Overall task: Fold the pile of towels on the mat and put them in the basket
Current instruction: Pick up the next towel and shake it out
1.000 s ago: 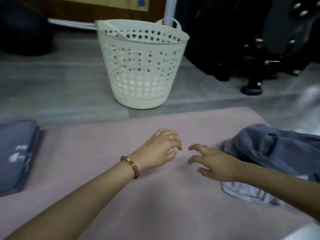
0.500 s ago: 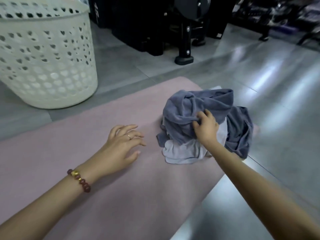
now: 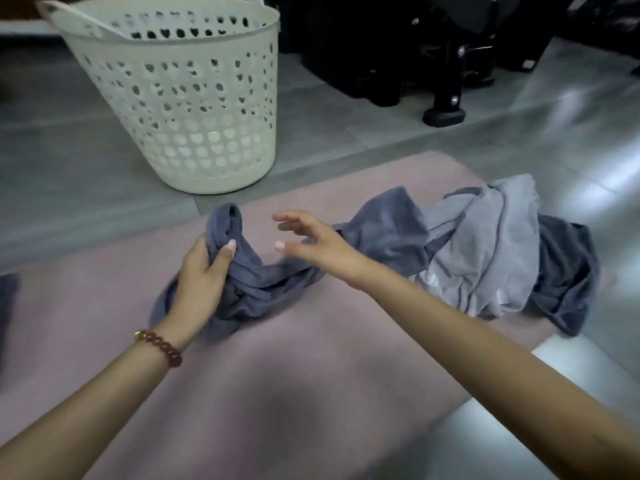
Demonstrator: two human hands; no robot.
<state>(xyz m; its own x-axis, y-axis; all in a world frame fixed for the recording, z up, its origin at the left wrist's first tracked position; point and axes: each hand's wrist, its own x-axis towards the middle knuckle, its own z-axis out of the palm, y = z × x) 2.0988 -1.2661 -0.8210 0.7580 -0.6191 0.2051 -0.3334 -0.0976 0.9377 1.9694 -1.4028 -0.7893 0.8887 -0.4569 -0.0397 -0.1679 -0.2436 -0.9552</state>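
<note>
Head view, and we are right at the start of a fold. The left hand [image 3: 204, 271], beaded bracelet [image 3: 160, 348] on its wrist, grips the bunched end of a dark blue-grey towel [image 3: 256, 285], with the thumb curled over the cloth near the middle of the pink mat [image 3: 277, 393]. The right hand [image 3: 313, 244] is open, fingers spread and reaching, and hovers just above the towel's middle; it holds nothing, and I cannot tell if it brushes the fabric.

Here is the relation that matters. The towel's long axis runs left to right across the mat, from the left hand's grip toward the pile of towels [image 3: 554, 282] at the mat's right end. Its other end seems to rise against the pile, next to a light grey towel [image 3: 491, 244] draped on top, so it is not yet drawn clear. That free end lies to the right of the right hand and beyond it, and the right hand is plainly the nearer one. I would expect it to take hold there, so the two hands can pull the towel out flat.

The white perforated basket [image 3: 194, 98] stands on the grey floor just beyond the mat's far edge, up and left of both hands. Whether it holds anything, I cannot tell.
</note>
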